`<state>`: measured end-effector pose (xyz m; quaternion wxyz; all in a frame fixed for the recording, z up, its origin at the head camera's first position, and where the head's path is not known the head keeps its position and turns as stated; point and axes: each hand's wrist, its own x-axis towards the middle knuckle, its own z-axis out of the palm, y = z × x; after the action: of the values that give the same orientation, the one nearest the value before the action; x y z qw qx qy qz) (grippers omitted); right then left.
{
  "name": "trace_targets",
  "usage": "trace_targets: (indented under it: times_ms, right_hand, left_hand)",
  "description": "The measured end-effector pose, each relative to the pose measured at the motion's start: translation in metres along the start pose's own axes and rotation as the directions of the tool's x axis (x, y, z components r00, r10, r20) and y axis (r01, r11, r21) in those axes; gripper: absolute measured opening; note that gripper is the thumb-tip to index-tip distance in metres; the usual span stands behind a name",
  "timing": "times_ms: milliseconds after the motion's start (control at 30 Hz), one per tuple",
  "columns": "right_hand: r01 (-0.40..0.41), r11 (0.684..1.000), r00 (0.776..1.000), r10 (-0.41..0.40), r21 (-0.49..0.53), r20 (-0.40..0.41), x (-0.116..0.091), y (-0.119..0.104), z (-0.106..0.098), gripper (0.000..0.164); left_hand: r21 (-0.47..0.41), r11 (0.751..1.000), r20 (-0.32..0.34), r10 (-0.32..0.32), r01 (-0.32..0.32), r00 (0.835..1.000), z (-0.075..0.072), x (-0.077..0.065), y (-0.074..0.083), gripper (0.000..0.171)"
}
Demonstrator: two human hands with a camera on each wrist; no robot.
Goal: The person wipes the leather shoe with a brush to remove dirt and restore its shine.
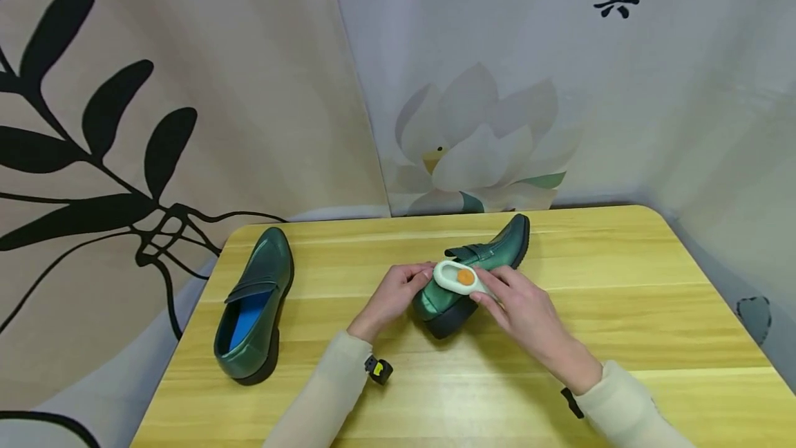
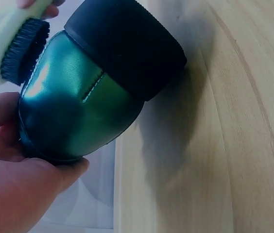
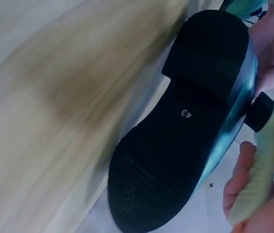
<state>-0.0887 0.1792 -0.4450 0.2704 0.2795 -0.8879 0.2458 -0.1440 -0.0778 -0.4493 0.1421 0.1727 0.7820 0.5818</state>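
A green loafer (image 1: 438, 296) with a black sole (image 3: 176, 126) is tilted above the table, toe pointing to the back right. My left hand (image 1: 392, 296) grips it at the heel opening, thumb and fingers on either side of the rim in the left wrist view. My right hand (image 1: 531, 313) holds a white shoe brush (image 1: 466, 276) with an orange spot on its back. Dark bristles (image 2: 25, 51) face the side of the loafer near the heel; whether they touch it I cannot tell.
A second green loafer (image 1: 264, 289) with a blue insole stands upright on the left of the wooden table (image 1: 622, 282), toe toward the back. Behind the table hangs a printed curtain (image 1: 280, 88) with leaves and a flower.
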Motion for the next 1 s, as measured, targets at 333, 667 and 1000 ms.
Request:
trace_targets:
  times_ms: [333,667,1000]
  right_hand:
    - [-0.176,0.981,0.984,0.176,-0.087,-0.008,-0.003,0.019,-0.015,0.044]
    - [-0.069,0.998,0.997,0.069,-0.013,0.020,-0.008,0.016,-0.015,0.041]
    - [-0.155,0.988,0.988,0.156,-0.022,0.021,-0.009,0.024,-0.021,0.042]
  left_hand:
    - [0.006,1.000,-0.009,-0.022,0.022,1.000,-0.001,-0.001,0.002,0.034]
    - [0.003,1.000,-0.012,-0.018,0.018,1.000,0.000,0.000,0.003,0.035]
    - [-0.001,1.000,-0.012,-0.028,0.028,1.000,0.000,0.000,0.000,0.035]
